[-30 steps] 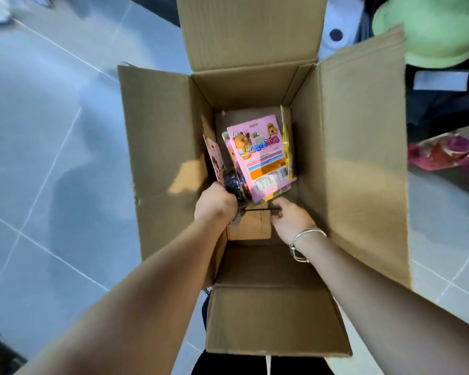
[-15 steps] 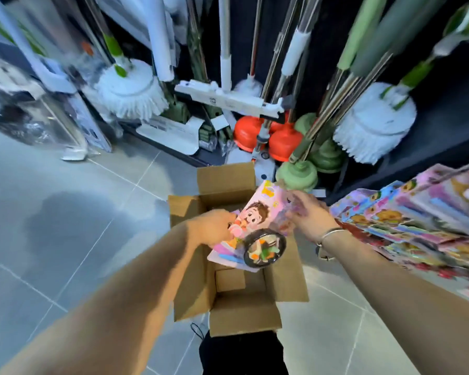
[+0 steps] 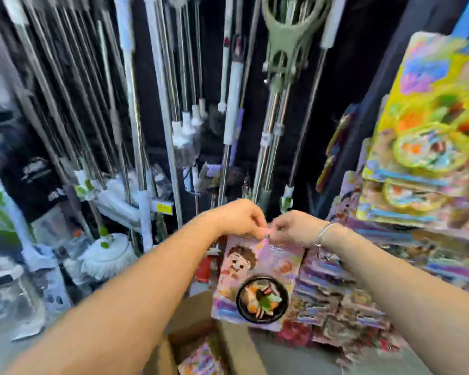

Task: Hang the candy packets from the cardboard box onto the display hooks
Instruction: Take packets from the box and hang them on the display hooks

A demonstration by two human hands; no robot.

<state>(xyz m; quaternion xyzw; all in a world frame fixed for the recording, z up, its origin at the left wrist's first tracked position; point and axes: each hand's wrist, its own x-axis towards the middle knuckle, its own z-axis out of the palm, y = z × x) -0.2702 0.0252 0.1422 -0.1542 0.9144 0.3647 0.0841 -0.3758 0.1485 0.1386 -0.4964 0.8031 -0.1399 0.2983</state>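
Left hand (image 3: 238,218) and right hand (image 3: 295,228) pinch the top edge of a pink cartoon-printed candy packet (image 3: 257,282) above an open brown cardboard box (image 3: 236,347), beside blurred hanging packets (image 3: 423,147).

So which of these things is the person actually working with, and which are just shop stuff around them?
Part of the job: candy packet, pinched at its top by the left hand and right hand; cardboard box below, with a spare packet inside; display packets on the right.

Just standing about: mop poles, white mop head, green frame.

The candy packet (image 3: 257,282) has risen clear above the cardboard box (image 3: 197,311).
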